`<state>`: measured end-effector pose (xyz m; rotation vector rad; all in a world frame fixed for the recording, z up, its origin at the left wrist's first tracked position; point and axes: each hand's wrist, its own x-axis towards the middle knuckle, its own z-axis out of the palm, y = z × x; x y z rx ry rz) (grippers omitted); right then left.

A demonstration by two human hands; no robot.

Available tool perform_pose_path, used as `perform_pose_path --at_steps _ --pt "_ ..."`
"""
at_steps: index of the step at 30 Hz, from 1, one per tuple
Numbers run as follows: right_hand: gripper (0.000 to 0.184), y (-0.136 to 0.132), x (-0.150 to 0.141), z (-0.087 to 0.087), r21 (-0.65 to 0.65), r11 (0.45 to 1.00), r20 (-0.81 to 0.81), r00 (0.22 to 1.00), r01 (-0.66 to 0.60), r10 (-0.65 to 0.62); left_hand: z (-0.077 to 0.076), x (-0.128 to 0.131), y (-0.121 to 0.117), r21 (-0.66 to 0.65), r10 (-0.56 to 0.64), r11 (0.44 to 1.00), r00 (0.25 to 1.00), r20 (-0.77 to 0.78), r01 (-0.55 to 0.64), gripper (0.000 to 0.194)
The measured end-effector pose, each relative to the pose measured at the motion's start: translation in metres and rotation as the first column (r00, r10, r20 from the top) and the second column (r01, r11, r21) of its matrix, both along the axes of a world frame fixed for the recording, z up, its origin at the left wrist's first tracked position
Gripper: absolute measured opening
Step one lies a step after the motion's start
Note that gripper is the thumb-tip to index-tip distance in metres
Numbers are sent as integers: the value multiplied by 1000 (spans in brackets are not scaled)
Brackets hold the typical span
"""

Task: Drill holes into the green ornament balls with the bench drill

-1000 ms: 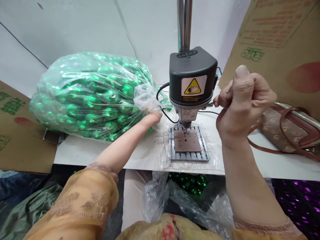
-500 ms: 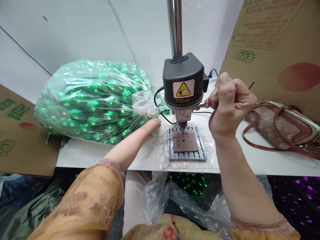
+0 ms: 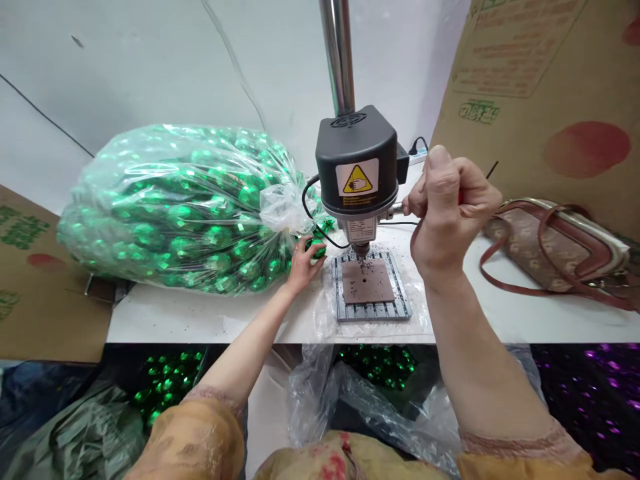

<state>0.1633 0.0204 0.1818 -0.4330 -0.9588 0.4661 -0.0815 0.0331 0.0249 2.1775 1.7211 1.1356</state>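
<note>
The table (image 3: 540, 323) extends to both sides of the drill (image 3: 357, 160). One carton (image 3: 510, 113) stands behind and to the right of the drill; another (image 3: 60, 307) is at the far left of it. The clear bag (image 3: 190, 207), filled with green faceted balls and gathered at the neck, lies to the left of the drill, neck end toward it. The drill's post (image 3: 337, 57) rises behind its black housing, which bears a yellow warning label. The purse (image 3: 555, 250) rests well to the right of the drill.

Your right hand (image 3: 450, 207) is closed in a fist around the lever (image 3: 395, 211) at the drill's right side, thumb uppermost. Your left hand (image 3: 304, 263) is to the left of the drill's chuck, fingers partly curled, with hold of a green ball (image 3: 319, 248).

The slotted plate (image 3: 375, 313) lies below the drill. The brown board (image 3: 375, 290) lies flat on it, under the chuck. The ball is left of the chuck, clear of the board. Dark chips (image 3: 367, 265) are scattered below the drill. The board's single hole (image 3: 365, 281) shows just in front of the chuck.
</note>
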Motion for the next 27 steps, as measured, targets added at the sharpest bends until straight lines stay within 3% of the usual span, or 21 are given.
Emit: perform_pose_path --at_steps 2,3,5,7,9,14,18,20,27 --pt "49 0 0 0 2 1000 0 1000 -4 4 -2 14 -8 -50 -22 998 953 302 39 33" --pt "49 0 0 0 3 1000 3 1000 -8 8 -2 23 -13 -113 0 992 885 465 59 38" --pt "48 0 1 0 11 1000 6 1000 -29 28 -1 40 -24 -258 76 951 678 731 171 42" --pt "47 0 1 -1 26 999 5 999 -46 45 2 53 -34 -340 138 873 492 859 348 46" --pt "47 0 1 -1 36 998 1 999 -49 49 7 61 -41 -362 165 808 413 896 465 51" --pt "49 0 1 -1 31 999 17 1000 -19 18 13 65 -47 -354 153 805 410 899 477 60" --pt "49 0 1 -1 30 1000 33 999 -6 5 5 64 -45 -368 74 836 581 811 408 77" --pt "50 0 1 -2 29 1000 41 999 2 -3 -1 63 -41 -355 38 862 654 756 361 76" --pt "50 0 2 -3 27 999 73 997 21 -23 -11 61 -31 -303 -115 855 724 680 420 69"
